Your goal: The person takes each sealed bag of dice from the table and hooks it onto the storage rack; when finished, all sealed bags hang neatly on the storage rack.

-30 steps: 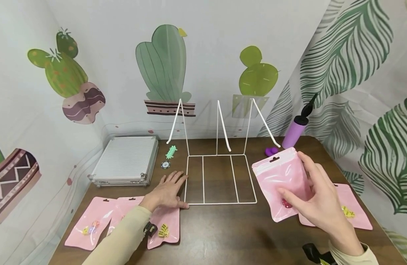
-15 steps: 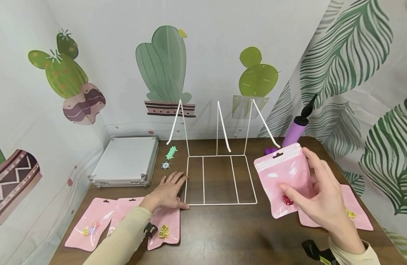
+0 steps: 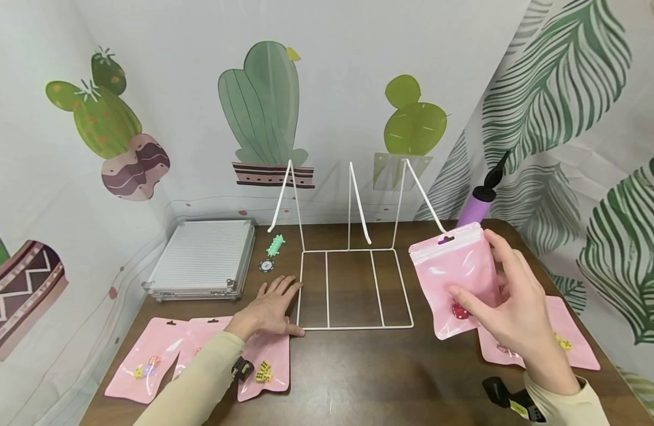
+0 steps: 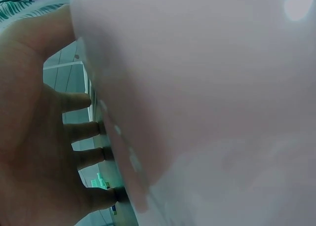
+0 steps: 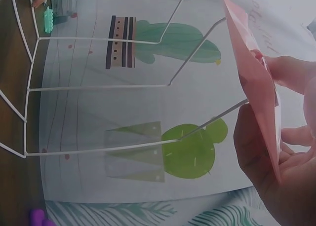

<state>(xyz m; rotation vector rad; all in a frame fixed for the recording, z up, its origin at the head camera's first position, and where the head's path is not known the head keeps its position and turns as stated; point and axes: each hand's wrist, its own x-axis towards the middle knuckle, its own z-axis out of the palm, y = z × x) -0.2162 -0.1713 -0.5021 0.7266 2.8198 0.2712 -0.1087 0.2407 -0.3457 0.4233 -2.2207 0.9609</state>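
Two hands are engaged: the right hand point(image 3: 513, 313) pinches the pink bag point(image 3: 457, 272) above the table point(image 3: 353, 378); the left hand point(image 3: 268, 310) lies spread at the white rack point(image 3: 353, 327). Apparent step: hanging. Next, align slot point(image 3: 446, 239) with rightmost hook point(image 3: 426, 197). Right wrist view shows the bag edge-on; head view, its slotted front.

A shiny pink bag point(image 3: 449, 263) and a white wire rack point(image 3: 349, 251)

Right of the middle of the frame, the bag tips a bit, held up in the right hand point(image 3: 515, 313), with a small hole up top and red dotted dice point(image 3: 460, 311) low down. The rack stands mid-frame, flat bottom down, three arms poking out up high.
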